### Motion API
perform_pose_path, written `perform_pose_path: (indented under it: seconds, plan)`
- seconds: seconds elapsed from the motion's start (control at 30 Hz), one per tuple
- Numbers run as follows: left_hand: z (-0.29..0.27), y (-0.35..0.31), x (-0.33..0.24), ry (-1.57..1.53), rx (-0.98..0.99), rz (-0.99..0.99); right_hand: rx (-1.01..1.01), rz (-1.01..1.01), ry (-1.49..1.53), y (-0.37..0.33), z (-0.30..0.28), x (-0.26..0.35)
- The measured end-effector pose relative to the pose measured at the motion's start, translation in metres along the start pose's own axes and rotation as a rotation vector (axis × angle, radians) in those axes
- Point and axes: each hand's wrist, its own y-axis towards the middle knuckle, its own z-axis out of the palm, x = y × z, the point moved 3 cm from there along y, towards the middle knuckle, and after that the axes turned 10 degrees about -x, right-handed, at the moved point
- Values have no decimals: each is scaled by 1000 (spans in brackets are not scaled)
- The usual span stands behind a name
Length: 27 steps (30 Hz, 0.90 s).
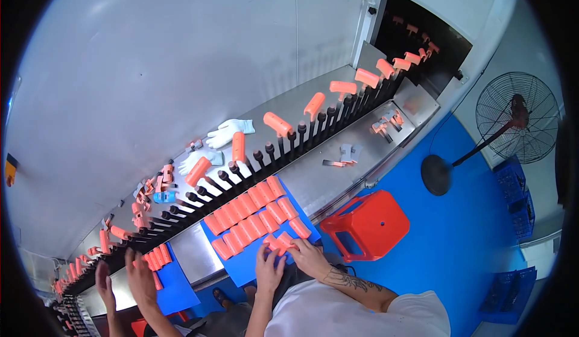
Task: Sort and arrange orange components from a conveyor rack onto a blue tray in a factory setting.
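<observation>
My left hand [269,267] and right hand [307,257] sit close together, bent fingers touching coral curved pieces [284,239] at the near edge of a blue sheet [239,272]; whether they pinch, I cannot tell. Just beyond lie rows of matching pieces [243,205], then slanting black posts [291,141]. A red stool [380,223] stands rightward.

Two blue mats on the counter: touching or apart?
Apart. The head view shows a strip of metal counter between the left blue mat and right blue mat.
</observation>
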Motion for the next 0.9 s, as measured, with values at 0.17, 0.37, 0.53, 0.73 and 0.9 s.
perform_pose_path:
  seconds: [0.17,0.37,0.53,0.73,0.9]
  plan:
    - [9,4,-4,29,-27,120,36,97,35,0,-5,-10]
    - [-3,5,-30,-72,-130,31,9,-154,57,32,-48,-19]
    - [-41,91,-83,-106,-329,172,-384,-232,109,170,-130,-38]
    - [-121,222,-132,157,-435,10,-336,36,183,266,-128,-11]
    - [-157,226,-129,456,-268,62,-122,-127,-36,274,-123,38]
